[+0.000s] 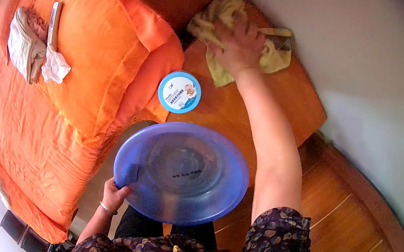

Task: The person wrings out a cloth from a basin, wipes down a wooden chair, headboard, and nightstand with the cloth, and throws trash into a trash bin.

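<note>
My left hand (115, 195) grips the left rim of a translucent blue plastic basin (182, 176), fingers curled over its edge. Only a dark printed mark shows inside the basin, which is held above my legs. Stretched out far ahead, my right hand (241, 44) lies with fingers spread on a crumpled yellow cloth (274, 60) at the back of a wooden cabinet top (252, 116). Part of the cloth is bunched under and left of the fingers. A round tub (180, 92) with a blue rim and white printed label stands between the bed and the cloth.
An orange-covered bed (84, 57) fills the left side, bearing a small pouch (27, 44), a slim white stick-like item (54, 22) and a white tissue (54, 66). A pale wall (381, 93) bounds the right, above a wooden floor (347, 222).
</note>
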The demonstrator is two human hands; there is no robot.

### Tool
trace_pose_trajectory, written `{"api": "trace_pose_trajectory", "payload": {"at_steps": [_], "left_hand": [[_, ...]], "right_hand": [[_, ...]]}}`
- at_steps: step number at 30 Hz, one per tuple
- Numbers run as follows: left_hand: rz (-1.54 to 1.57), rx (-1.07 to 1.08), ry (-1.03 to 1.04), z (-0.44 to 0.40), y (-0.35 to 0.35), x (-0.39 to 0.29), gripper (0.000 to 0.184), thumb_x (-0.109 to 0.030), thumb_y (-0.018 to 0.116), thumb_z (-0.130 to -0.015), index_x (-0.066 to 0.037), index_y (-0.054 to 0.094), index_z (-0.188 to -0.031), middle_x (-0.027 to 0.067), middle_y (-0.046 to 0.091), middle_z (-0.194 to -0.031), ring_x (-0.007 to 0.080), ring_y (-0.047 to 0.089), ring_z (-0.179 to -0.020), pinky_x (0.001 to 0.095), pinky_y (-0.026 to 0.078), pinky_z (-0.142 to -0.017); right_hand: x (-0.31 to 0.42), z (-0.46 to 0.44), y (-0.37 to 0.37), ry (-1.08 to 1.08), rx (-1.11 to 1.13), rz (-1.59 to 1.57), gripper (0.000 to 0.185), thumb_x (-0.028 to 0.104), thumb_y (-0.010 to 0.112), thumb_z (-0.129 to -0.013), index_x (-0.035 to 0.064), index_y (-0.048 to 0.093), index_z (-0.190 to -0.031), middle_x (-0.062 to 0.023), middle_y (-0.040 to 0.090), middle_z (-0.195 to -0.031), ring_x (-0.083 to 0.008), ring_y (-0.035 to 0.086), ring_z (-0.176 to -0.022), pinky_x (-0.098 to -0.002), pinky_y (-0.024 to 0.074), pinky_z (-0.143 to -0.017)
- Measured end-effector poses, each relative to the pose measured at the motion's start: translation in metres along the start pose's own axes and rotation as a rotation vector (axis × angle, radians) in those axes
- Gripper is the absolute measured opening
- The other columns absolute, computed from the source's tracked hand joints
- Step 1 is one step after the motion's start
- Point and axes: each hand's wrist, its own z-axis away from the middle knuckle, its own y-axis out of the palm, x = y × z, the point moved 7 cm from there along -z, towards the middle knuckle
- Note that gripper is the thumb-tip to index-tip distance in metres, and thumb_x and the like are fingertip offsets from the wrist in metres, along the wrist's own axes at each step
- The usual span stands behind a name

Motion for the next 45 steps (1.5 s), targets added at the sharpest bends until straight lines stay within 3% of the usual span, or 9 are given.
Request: {"api": "trace_pose_trajectory", "payload": {"at_steps": [5, 13, 19, 26, 29, 35, 39, 42, 45], "left_hand": [[0.067, 0.033, -0.009, -0.002, 0.004, -0.004, 0.017, 0.0, 0.06, -0.078, 0.004, 0.063, -0.094, 0.0016, 0.065, -0.082, 0.0112, 0.061, -0.071, 0.0264, 0.051, -0.067], [-0.037, 0.075, 0.04, -0.01, -0.012, 0.022, 0.023, 0.0, 0.06, -0.079, 0.005, 0.062, -0.101, 0.0075, 0.068, -0.09, 0.0163, 0.066, -0.073, 0.0318, 0.056, -0.069], [0.072, 0.041, -0.023, -0.006, 0.0, -0.001, 0.016, 0.002, 0.057, -0.076, 0.005, 0.064, -0.09, 0.0033, 0.066, -0.082, 0.0121, 0.063, -0.071, 0.027, 0.052, -0.066], [-0.075, -0.043, -0.059, -0.004, 0.001, -0.009, 0.019, 0.0, 0.059, -0.073, 0.005, 0.066, -0.09, 0.0042, 0.067, -0.078, 0.0135, 0.063, -0.067, 0.0275, 0.052, -0.064], [-0.093, -0.005, -0.099, -0.005, 0.006, -0.011, 0.02, 0.0, 0.059, -0.071, 0.005, 0.067, -0.09, 0.0045, 0.067, -0.078, 0.0139, 0.063, -0.065, 0.0277, 0.052, -0.063], [-0.066, 0.088, -0.077, -0.007, 0.001, -0.002, 0.018, -0.001, 0.057, -0.073, 0.006, 0.066, -0.087, 0.006, 0.068, -0.077, 0.0146, 0.065, -0.067, 0.0277, 0.052, -0.063], [-0.011, 0.097, -0.063, -0.004, 0.008, 0.0, 0.017, -0.001, 0.056, -0.074, 0.005, 0.067, -0.086, 0.0052, 0.068, -0.076, 0.0139, 0.064, -0.066, 0.0274, 0.052, -0.062], [-0.022, 0.118, -0.024, -0.007, 0.004, 0.006, 0.016, 0.0, 0.057, -0.075, 0.004, 0.067, -0.086, 0.0046, 0.068, -0.076, 0.0135, 0.064, -0.066, 0.0268, 0.051, -0.062], [-0.039, 0.16, -0.007, 0.002, -0.003, 0.004, 0.019, -0.004, 0.062, -0.076, 0.003, 0.066, -0.093, 0.0051, 0.068, -0.082, 0.0141, 0.063, -0.068, 0.0284, 0.052, -0.064]], "right_hand": [[-0.011, 0.087, -0.003, -0.128, 0.042, -0.131, 0.06, 0.043, 0.074, -0.071, 0.0357, 0.056, -0.128, -0.007, 0.037, -0.142, -0.0376, 0.032, -0.127, -0.0576, 0.0286, -0.101], [-0.08, 0.34, -0.011, 0.003, 0.248, -0.066, 0.062, 0.035, 0.08, -0.064, 0.0329, 0.06, -0.123, -0.0115, 0.038, -0.134, -0.04, 0.032, -0.124, -0.0568, 0.0278, -0.102], [-0.077, 0.257, -0.016, 0.187, 0.187, -0.1, 0.062, 0.025, 0.076, -0.066, 0.0312, 0.059, -0.126, -0.0144, 0.04, -0.133, -0.0406, 0.037, -0.119, -0.0552, 0.029, -0.101], [-0.101, 0.056, -0.008, 0.267, -0.055, -0.035, 0.051, 0.039, 0.068, -0.077, 0.0349, 0.057, -0.127, -0.0096, 0.04, -0.14, -0.0368, 0.039, -0.122, -0.0514, 0.0316, -0.101], [-0.128, 0.087, 0.001, 0.197, -0.119, 0.012, 0.052, 0.043, 0.068, -0.078, 0.0351, 0.056, -0.128, -0.0086, 0.04, -0.141, -0.037, 0.039, -0.124, -0.0518, 0.031, -0.103], [-0.172, 0.252, -0.007, 0.564, 0.05, 0.139, 0.049, 0.041, 0.068, -0.079, 0.027, 0.06, -0.125, -0.0167, 0.035, -0.141, -0.0415, 0.035, -0.124, -0.0538, 0.0305, -0.102], [-0.078, 0.355, -0.004, 0.294, 0.188, 0.089, 0.05, 0.041, 0.065, -0.081, 0.0169, 0.057, -0.124, -0.0178, 0.033, -0.141, -0.044, 0.034, -0.123, -0.0567, 0.0279, -0.102], [-0.048, 0.415, 0.009, 0.527, 0.131, -0.28, 0.05, 0.037, 0.063, -0.081, 0.0301, 0.053, -0.13, -0.0141, 0.037, -0.142, -0.0458, 0.035, -0.123, -0.061, 0.0266, -0.101], [-0.034, 0.394, 0.0, 0.377, 0.153, -0.282, 0.047, 0.035, 0.062, -0.082, 0.0332, 0.055, -0.128, -0.0124, 0.039, -0.14, -0.0437, 0.037, -0.12, -0.0596, 0.0277, -0.1]]}}
